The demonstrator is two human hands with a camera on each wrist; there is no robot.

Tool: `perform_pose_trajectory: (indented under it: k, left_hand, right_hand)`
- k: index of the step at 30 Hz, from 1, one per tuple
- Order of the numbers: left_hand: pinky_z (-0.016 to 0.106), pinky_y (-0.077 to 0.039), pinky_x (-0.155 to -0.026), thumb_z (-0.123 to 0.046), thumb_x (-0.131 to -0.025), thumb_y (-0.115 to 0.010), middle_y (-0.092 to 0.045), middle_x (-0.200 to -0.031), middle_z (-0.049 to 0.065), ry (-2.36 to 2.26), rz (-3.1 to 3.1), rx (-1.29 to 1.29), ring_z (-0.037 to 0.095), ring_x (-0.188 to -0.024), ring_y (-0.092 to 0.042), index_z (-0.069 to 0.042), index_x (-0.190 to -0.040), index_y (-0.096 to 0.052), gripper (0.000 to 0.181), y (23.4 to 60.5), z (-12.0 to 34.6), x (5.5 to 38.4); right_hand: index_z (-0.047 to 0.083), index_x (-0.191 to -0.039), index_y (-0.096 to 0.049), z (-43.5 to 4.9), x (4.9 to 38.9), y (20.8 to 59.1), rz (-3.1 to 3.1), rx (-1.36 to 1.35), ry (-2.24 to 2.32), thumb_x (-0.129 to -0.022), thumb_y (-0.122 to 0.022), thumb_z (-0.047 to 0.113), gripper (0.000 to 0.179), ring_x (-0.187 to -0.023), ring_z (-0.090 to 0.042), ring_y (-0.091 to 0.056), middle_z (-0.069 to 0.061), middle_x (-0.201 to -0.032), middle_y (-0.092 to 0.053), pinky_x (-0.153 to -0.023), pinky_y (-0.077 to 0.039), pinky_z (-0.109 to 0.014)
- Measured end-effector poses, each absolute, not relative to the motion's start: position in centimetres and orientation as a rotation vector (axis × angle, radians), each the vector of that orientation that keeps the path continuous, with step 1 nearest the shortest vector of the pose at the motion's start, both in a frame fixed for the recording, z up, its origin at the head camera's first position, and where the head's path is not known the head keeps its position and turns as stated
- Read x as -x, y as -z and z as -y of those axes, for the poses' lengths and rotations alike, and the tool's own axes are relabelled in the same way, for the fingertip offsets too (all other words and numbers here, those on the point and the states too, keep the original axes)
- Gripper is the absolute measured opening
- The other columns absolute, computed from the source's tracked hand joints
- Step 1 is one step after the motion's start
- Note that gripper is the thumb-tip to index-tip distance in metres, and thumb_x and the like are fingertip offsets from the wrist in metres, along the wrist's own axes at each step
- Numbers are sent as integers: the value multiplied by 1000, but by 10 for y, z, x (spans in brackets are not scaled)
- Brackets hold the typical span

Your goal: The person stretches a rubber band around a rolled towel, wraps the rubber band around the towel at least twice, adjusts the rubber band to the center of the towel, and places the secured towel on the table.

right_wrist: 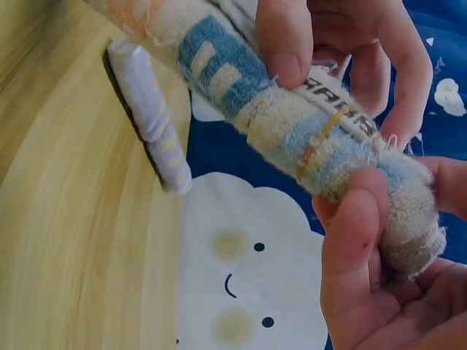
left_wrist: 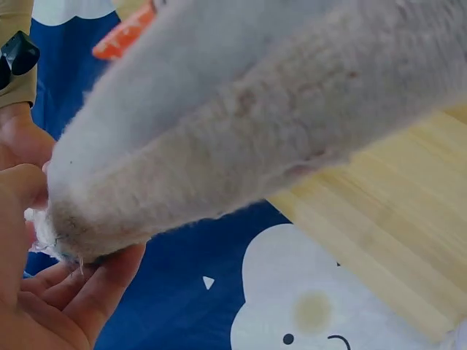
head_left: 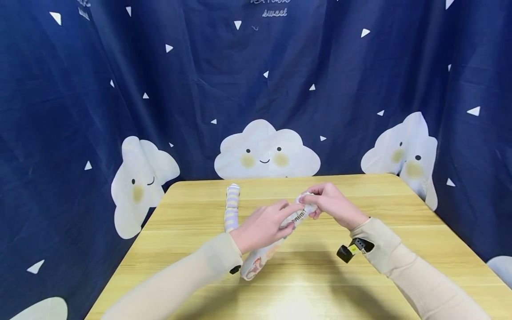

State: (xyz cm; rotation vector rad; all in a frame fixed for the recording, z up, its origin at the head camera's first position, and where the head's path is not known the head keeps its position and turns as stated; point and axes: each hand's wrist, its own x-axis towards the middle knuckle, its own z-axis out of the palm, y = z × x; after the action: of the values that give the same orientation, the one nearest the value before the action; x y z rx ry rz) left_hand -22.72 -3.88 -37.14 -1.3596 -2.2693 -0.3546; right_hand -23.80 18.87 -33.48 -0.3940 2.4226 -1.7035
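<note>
A rolled-up towel (head_left: pixel 264 260), pale with blue, orange and printed letters, is held slanted above the table. My left hand (head_left: pixel 266 224) grips it around the lettered part, thumb and fingers on opposite sides. At the far upper end, my right hand (head_left: pixel 330 204) pinches the roll's tip between thumb and fingers. A thin yellow rubber band (right_wrist: pixel 321 138) circles the roll between the two hands in the right wrist view. Close up in the left wrist view, the fuzzy towel roll (left_wrist: pixel 219 153) fills much of the picture.
Another rolled towel (head_left: pixel 232 209), striped lilac and yellow, lies on the wooden table (head_left: pixel 192 258) left of the hands and narrows in its middle. A dark blue curtain (head_left: pixel 192 80) with smiling clouds hangs behind and along both sides of the table.
</note>
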Motion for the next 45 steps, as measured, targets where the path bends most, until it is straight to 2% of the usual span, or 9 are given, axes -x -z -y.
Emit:
perform_pose_trajectory:
  k: [4, 9, 17, 24, 32, 38, 45]
  left_hand:
    - [8, -35, -49, -21, -95, -66, -56, -97, -3, 370, 2280, 1367, 2, -60, -50, -19, -143, -52, 50, 372, 38, 227]
    - [9, -30, -46, -17, -92, -67, -53, -92, -4, 325, 2258, 1371, 2, -53, -42, -18, -137, -55, 47, 372, 37, 226]
    - [12, -21, -43, -14, -88, -67, -43, -85, -3, 250, 2233, 1398, 4, -48, -34, -19, -108, -57, 23, 375, 32, 226]
    - [11, -24, -44, -13, -86, -66, -42, -86, -3, 279, 2176, 1401, 3, -51, -35, -18, -92, -54, 14, 383, 32, 228]
    - [9, -28, -48, -12, -86, -65, -46, -89, -3, 314, 2160, 1441, 2, -56, -40, -17, -89, -54, 12, 385, 36, 225]
    - [8, -32, -51, -9, -86, -64, -47, -93, -3, 382, 2181, 1446, 2, -60, -43, -17, -89, -53, 14, 387, 39, 226]
    - [7, -37, -56, -9, -89, -64, -53, -99, -3, 423, 2213, 1459, 2, -66, -48, -17, -91, -57, 11, 388, 44, 226]
  right_hand:
    - [-7, -102, -71, -187, 236, 336, -2436, 382, 1723, -90, -68, 14, 24, -61, -17, -61, -9, -82, -72, -57, -54, -27]
    - [-5, -97, -73, -187, 236, 340, -2453, 396, 1725, -89, -68, 12, 20, -60, -17, -61, -9, -81, -72, -55, -54, -28]
    - [2, -92, -75, -186, 236, 348, -2466, 390, 1706, -89, -70, 16, 16, -60, -19, -61, -7, -80, -72, -55, -54, -30]
    - [-2, -92, -74, -187, 235, 348, -2470, 408, 1704, -90, -67, 14, 18, -58, -17, -59, -7, -78, -71, -52, -52, -28]
    - [-5, -94, -73, -188, 234, 351, -2390, 406, 1743, -91, -65, 11, 18, -56, -15, -56, -8, -80, -71, -52, -50, -25]
    - [-10, -99, -69, -187, 236, 349, -2244, 295, 1861, -87, -64, 9, 24, -54, -11, -53, -7, -79, -69, -49, -45, -21]
    - [-12, -106, -65, -189, 240, 357, -2070, 190, 1937, -87, -63, 8, 28, -51, -8, -53, -8, -79, -69, -49, -44, -17]
